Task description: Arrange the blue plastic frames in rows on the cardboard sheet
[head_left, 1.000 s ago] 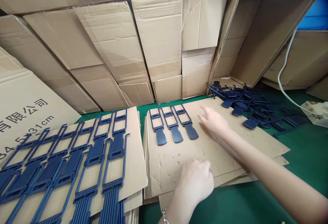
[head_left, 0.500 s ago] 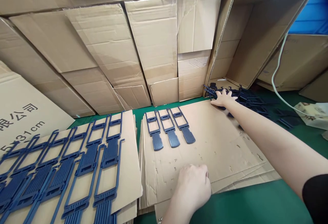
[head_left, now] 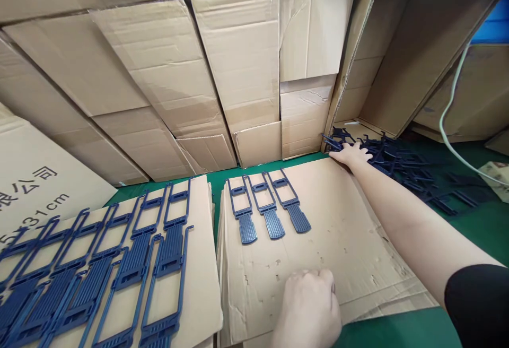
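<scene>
My right hand (head_left: 352,155) reaches to the near edge of a heap of dark blue plastic parts (head_left: 397,165). Its fingers are spread over the parts and none is gripped in it. Closer to me, my left hand (head_left: 312,305) rests as a fist on a stack of cardboard sheets (head_left: 338,231); the inside of the fist is hidden. Three blue plastic frames with ribbed tabs lie side by side on that stack: a left one (head_left: 248,229), a middle one (head_left: 274,224) and a right one (head_left: 298,218).
Several similar blue frames (head_left: 133,260) lie in rows on another cardboard stack (head_left: 201,268) at the left. Cardboard boxes (head_left: 238,61) stand along the back. An open carton (head_left: 358,72) stands on its side behind the heap. A white cable (head_left: 449,109) hangs at the right.
The view has shifted a little. My right hand stays at the heap with its fingers spread. My left fist sits slightly lower and further right in view. The three frames keep their places.
</scene>
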`<state>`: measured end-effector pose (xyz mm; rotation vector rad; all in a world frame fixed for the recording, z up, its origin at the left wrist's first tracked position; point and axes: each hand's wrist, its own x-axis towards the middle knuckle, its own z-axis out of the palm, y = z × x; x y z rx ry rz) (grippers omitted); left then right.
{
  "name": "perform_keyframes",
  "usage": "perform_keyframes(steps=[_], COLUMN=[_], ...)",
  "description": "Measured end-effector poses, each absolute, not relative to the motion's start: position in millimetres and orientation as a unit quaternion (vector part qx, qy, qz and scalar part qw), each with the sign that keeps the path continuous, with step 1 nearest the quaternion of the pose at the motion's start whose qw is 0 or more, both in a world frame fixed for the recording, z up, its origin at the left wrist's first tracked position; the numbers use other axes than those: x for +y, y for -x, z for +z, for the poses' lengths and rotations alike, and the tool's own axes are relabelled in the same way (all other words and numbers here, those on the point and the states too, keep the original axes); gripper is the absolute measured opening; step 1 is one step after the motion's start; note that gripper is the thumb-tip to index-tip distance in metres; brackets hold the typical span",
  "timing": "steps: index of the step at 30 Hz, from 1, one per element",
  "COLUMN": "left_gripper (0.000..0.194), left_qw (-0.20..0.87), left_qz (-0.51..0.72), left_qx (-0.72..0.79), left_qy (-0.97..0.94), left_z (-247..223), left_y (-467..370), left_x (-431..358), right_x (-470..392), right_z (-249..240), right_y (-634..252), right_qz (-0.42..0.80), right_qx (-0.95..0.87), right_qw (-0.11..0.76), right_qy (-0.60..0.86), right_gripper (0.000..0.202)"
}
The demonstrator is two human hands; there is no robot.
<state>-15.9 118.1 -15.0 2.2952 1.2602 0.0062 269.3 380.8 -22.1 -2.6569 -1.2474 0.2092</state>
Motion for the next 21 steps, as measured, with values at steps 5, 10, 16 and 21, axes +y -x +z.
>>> perform_keyframes(steps=[5, 10, 16, 21], left_gripper=[0.018, 0.02, 0.02, 0.02], left_qw=[0.269, 0.272, 0.256, 0.239], left_qz=[-0.008, -0.013, -0.01, -0.004], left_qx=[0.464, 0.466, 0.469, 0.465], left_qy=[-0.844, -0.842, -0.845, -0.852], left_z=[-11.5, -9.4, -7.6, -5.2], left_y=[14.9, 14.5, 13.7, 12.9], left_x=[118.5, 119.8, 120.8, 120.8], right_x=[383.8, 385.0, 378.0, 365.0], right_z=[-26.6, -26.1, -8.4, 10.3], right_y=[-288.5, -303.9, -320.9, -336.5], right_qz=[0.059, 0.051, 0.049, 0.041], right_qx=[-0.424, -0.499, -0.556, -0.552], right_qw=[0.107, 0.103, 0.124, 0.226], right_qy=[0.897, 0.859, 0.821, 0.802], right_gripper=[0.06, 0.056, 0.054, 0.043])
